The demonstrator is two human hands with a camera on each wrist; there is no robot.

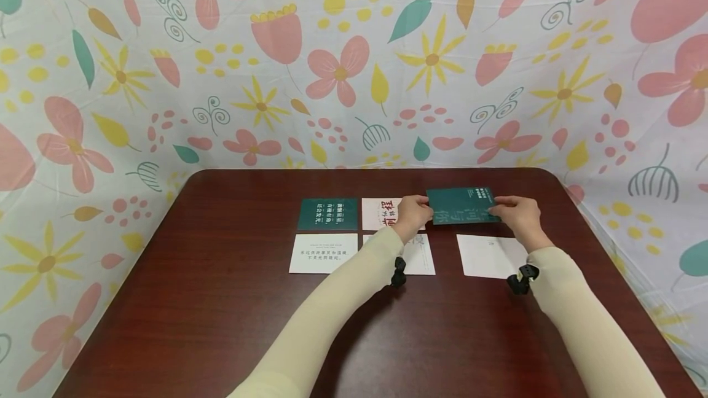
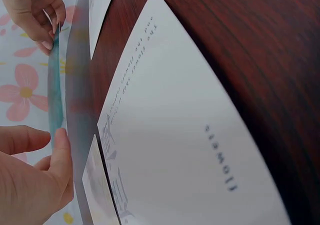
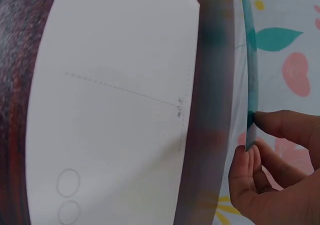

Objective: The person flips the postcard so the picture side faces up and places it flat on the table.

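Observation:
A dark green card [image 1: 461,207] with white and pale lettering is held up by both hands above the far right part of the table. At its left edge, my left hand [image 1: 411,217] pinches it between thumb and fingers. My right hand [image 1: 519,218] pinches the right edge; the right wrist view shows the thumb and fingertips on either side of the thin card [image 3: 252,85]. Under the right wrist lies a white card [image 1: 487,257] with faint print. Beneath the left forearm, another white card [image 1: 418,255] is partly covered by the sleeve.
To the left, a green card [image 1: 328,214] with white characters lies above a white card [image 1: 323,253] with dark text. Beside them is a white card with red characters [image 1: 378,210], partly behind the left hand. The brown table [image 1: 221,300] meets a floral cloth [image 1: 343,121] behind.

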